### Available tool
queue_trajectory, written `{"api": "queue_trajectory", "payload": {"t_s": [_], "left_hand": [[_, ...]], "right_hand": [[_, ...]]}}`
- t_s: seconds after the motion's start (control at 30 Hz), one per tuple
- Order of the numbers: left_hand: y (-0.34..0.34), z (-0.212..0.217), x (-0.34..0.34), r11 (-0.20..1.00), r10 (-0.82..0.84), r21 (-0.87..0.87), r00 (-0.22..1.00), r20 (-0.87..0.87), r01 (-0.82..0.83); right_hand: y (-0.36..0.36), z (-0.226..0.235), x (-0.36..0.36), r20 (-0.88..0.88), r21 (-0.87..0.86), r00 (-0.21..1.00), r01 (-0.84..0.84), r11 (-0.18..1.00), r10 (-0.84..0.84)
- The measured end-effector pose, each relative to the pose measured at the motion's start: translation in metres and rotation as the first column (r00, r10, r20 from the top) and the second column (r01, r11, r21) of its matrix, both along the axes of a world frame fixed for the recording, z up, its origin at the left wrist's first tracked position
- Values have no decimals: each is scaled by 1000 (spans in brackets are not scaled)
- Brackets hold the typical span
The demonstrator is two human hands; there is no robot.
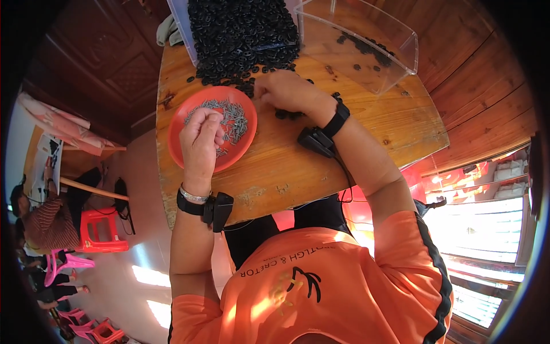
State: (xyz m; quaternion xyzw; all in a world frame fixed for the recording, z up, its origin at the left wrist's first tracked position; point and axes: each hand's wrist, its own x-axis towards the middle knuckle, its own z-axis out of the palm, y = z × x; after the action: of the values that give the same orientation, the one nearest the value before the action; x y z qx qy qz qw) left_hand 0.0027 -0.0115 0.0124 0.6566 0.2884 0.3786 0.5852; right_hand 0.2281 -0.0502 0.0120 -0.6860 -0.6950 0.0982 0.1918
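My left hand [200, 137] is over an orange-red bowl [177, 143], its fingers curled together and the thumb pressed on them. Whatever they may hold is hidden. Small grey metal pins or screws [235, 121] lie scattered in the bowl around it. To the right of the bowl, my right hand [285, 92] rests low over the table with its fingers bent closed at the near edge of a heap of small black oval pieces [243, 34]. Its fingertips point down, and I cannot make out what is between them. A few more black pieces [289, 114] lie under that hand.
The heap spills from a tipped clear plastic bin [182, 26] onto the wooden table [269, 172]. At the far right stands a second clear bin [395, 71], with some black pieces in it. A red stool [103, 232] and other people are off to the left.
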Motion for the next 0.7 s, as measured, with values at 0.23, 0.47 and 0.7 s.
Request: {"api": "queue_trajectory", "payload": {"t_s": [0.23,0.47,0.7], "left_hand": [[-3,-4,4,999,-37,27,991,-128,41],[3,-3,3,999,-30,31,983,-179,36],[8,-1,-2,999,54,9,982,-180,-54]], "right_hand": [[-6,7,-42,-608,297,744,-110,949,277],[-7,1,-64,-515,389,805,-85,917,293],[-5,4,-68,-548,381,794,-42,924,262]]}}
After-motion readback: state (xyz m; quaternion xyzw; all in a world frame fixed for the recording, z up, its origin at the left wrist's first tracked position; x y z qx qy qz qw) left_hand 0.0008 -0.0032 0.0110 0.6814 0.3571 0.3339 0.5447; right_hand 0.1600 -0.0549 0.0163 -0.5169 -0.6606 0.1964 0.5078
